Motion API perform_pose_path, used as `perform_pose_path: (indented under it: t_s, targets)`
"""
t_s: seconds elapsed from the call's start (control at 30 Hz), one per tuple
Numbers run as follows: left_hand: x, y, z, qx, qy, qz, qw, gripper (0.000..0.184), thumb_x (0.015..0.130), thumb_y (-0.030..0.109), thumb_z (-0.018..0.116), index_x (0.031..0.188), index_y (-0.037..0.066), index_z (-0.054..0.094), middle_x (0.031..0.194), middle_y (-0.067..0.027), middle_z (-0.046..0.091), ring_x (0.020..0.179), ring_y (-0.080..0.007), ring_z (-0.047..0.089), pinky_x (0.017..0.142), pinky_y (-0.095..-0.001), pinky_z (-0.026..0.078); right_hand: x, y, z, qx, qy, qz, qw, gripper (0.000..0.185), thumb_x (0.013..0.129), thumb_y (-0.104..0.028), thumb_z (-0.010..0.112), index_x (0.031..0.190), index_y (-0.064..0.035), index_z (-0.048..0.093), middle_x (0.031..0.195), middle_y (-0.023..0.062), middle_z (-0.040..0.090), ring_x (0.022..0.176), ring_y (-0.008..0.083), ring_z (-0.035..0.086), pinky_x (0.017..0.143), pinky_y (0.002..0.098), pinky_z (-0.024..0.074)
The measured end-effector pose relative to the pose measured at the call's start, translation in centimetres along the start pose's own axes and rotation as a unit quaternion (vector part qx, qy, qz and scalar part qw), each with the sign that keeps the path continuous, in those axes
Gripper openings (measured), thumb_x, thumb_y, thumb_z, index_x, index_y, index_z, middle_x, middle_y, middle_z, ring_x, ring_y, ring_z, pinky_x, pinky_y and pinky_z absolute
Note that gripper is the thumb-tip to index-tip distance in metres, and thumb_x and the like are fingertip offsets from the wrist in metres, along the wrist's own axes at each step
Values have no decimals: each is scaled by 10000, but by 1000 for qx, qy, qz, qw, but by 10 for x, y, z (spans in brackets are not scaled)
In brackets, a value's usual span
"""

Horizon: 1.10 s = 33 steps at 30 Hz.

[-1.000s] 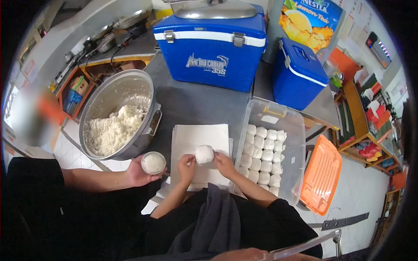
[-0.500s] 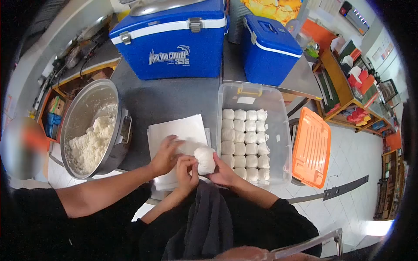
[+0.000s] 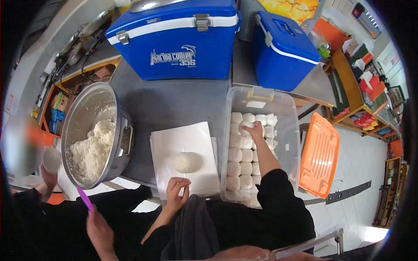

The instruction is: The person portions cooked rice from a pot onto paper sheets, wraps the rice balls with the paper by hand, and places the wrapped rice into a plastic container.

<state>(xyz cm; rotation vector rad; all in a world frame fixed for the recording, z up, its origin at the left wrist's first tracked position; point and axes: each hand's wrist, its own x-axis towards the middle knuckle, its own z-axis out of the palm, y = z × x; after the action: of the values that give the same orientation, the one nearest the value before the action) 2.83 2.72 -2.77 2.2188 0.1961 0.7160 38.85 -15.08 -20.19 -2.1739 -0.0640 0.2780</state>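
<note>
My right hand [image 3: 254,129] reaches into the clear plastic box [image 3: 292,148] and grips a white paper-wrapped rice bundle [image 3: 244,128] among rows of similar bundles. On a stack of white paper sheets [image 3: 198,135] sits a rounded mound of rice [image 3: 187,162]. Just below the mound is my left hand [image 3: 177,191], thumb and fingertips pinched together over the paper. Whether a sheet is caught between them is hidden.
A large pot of rice [image 3: 93,145] stands at left. Beside it, a co-worker's hand [image 3: 99,230] holds a purple utensil [image 3: 84,199]; their other hand holds a pale bowl-like thing [image 3: 52,160]. Blue coolers [image 3: 174,56] stand behind; an orange lid [image 3: 320,156] lies right.
My right hand has carried the wrapped bundle right, into the box. My left hand has let go of it. A rice mound now sits on the paper, and the co-worker's arm has drawn back left.
</note>
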Motion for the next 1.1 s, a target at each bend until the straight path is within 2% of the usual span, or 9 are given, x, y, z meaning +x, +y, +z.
perform_pose_path:
  t_s: [0.13,0.27,0.33,0.37,0.6,0.77,0.83,0.97,1.1]
  targets:
    - [-20,-12,-17,51,28,-60,997,217,646,-108,591,812,32,587,801,-100,579,763,-255,567,670,-315,443,38,31,57,8,-12,28,999,665,618,-361,780,1085,-7,466,1040,177,537,921,224,532,737,318,450]
    - [-31,-23,-28,74,42,-105,991,221,647,-108,591,814,37,590,799,-104,580,760,-259,571,672,-319,445,46,62,99,69,-163,47,983,444,848,-387,517,1233,-177,449,1179,191,478,1068,317,456,811,444,420]
    - [-37,-30,-27,85,48,-115,989,224,647,-106,594,818,39,591,809,-104,581,765,-260,571,673,-319,447,42,56,100,-223,-122,-25,967,473,864,-494,399,1234,-203,445,1208,215,445,1155,379,361,892,525,338]
    - [-39,-32,-27,92,52,-122,987,227,647,-103,598,822,42,591,820,-105,582,771,-260,571,673,-318,448,47,76,113,-190,-83,-19,978,511,867,-530,322,1268,-225,408,1232,231,404,1187,413,293,939,565,258]
    - [-37,-44,-23,177,-145,-124,966,272,683,61,630,949,90,578,1043,-66,554,978,-279,525,807,-391,429,4,-11,75,-277,-72,73,955,585,869,-501,363,1296,-102,362,1287,232,319,1149,423,316,940,548,269]
    - [-45,-51,-26,201,-217,-113,949,359,685,203,671,1020,113,576,1145,-58,512,1103,-272,459,885,-397,395,-67,-68,39,-1,147,-258,955,339,846,-221,515,1116,-17,498,1069,170,481,1002,324,425,837,400,354]
    - [-44,-54,-28,217,-260,-91,937,328,703,249,662,1001,127,597,1163,-61,505,1123,-270,444,905,-393,387,-128,-79,29,50,76,-364,927,233,813,-136,542,1018,-25,537,1021,148,493,955,298,450,818,375,366]
    - [-48,-61,-27,240,-270,-54,931,232,757,228,614,960,118,613,1161,-62,514,1110,-277,464,906,-381,396,-225,-111,16,5,-325,-532,782,218,744,-151,607,942,-64,579,928,111,551,919,275,496,807,378,401]
    - [-54,-68,-20,257,-235,22,937,187,778,172,577,931,67,603,1085,-77,560,1072,-287,502,887,-365,414,-245,-96,34,-94,-273,-595,750,186,715,-179,603,844,-45,596,882,77,562,874,262,519,729,367,448]
